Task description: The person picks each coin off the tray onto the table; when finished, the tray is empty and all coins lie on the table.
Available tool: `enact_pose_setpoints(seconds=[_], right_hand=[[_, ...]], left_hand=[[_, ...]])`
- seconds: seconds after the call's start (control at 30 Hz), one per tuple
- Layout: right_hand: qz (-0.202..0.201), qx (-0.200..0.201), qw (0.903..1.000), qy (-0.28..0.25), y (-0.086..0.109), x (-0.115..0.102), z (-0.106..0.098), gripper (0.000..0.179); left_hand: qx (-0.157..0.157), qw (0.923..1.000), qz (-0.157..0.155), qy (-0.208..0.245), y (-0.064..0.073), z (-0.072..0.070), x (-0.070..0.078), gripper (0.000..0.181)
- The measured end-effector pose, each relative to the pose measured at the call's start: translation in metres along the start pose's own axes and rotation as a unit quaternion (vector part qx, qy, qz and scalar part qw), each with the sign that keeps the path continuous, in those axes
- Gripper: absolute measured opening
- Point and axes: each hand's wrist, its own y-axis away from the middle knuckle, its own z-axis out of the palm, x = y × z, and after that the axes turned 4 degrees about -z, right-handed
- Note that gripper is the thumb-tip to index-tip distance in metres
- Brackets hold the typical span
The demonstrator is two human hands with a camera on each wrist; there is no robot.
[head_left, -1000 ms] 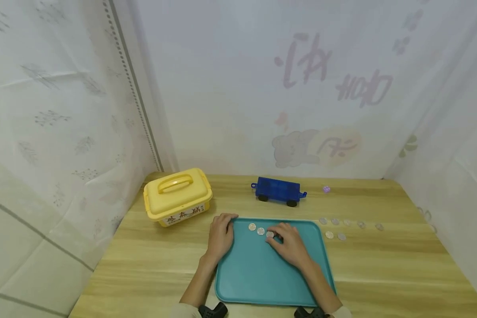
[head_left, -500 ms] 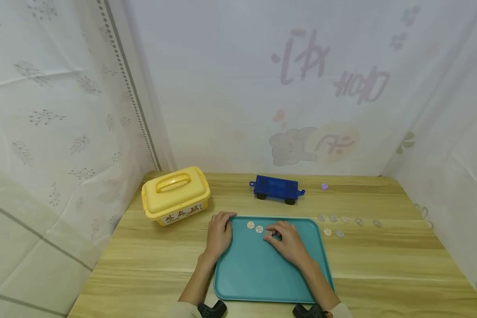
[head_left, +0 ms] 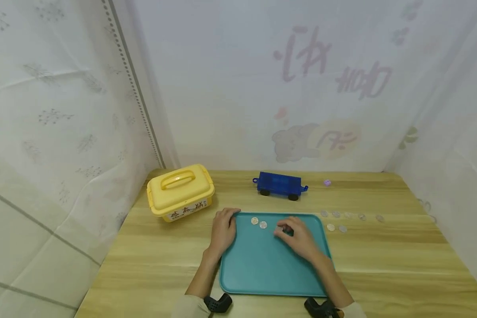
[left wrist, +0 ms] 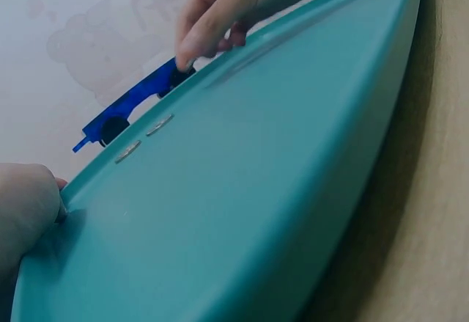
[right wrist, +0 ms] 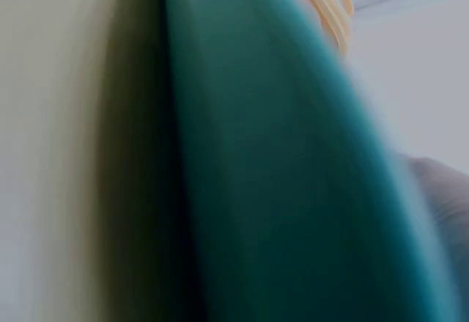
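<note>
My right hand (head_left: 298,238) is over the upper right part of the teal tray (head_left: 262,269). Between its thumb and fingertips it pinches a coin (head_left: 279,228), mostly covered by the fingers. Two more silvery coins, a left one (head_left: 255,221) and a right one (head_left: 263,225), lie flat inside the tray near its back rim. At the tray's back left corner, my left hand (head_left: 223,229) holds the rim, thumb on the inner side. The left wrist view shows the right hand (left wrist: 242,6) above the far rim, beyond the two coins.
Right of the tray, several coins (head_left: 343,229) lie in two rows on the wooden table (head_left: 381,274). Behind the tray stands a blue toy wagon (head_left: 279,184), with a small purple piece (head_left: 327,182) to its right. A yellow lidded box (head_left: 180,192) sits at the back left.
My right hand has drawn a coin away to the right from beside the two other coins. The left hand keeps its place at the tray corner. The head view has shifted slightly.
</note>
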Motion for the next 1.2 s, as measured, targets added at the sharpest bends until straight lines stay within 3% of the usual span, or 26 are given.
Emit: enact_pose_setpoints(seconds=[0.2,0.33,0.5,0.57,0.8,1.03,1.2], right_hand=[[0.024,0.02,0.9986,0.042,0.016,0.01,-0.041,0.026],[0.045,0.053,0.9959,0.059,0.035,0.029,-0.066,0.026],[0.153,0.082,0.9835,0.051,0.064,0.055,-0.09,0.033],[0.178,0.104,0.977,0.054,0.071,0.065,-0.098,0.034],[0.156,0.179,0.9691,0.066,0.077,0.092,-0.114,0.03],[0.17,0.207,0.9586,0.096,0.079,0.095,-0.116,0.03],[0.145,0.198,0.9587,0.143,0.081,0.097,-0.114,0.028]], left_hand=[[0.012,0.9999,0.002,-0.005,-0.002,0.003,0.0,0.026],[0.006,1.0,0.002,-0.007,0.0,0.003,0.0,0.026],[-0.005,1.0,-0.003,-0.003,0.002,0.003,0.0,0.026],[-0.006,1.0,-0.006,-0.003,0.002,0.003,0.0,0.027],[-0.007,0.9997,-0.022,0.0,0.0,0.003,-0.003,0.027],[-0.005,0.9999,-0.016,0.003,-0.001,0.002,-0.003,0.027],[-0.001,1.0,-0.006,0.0,-0.001,0.003,-0.003,0.027]])
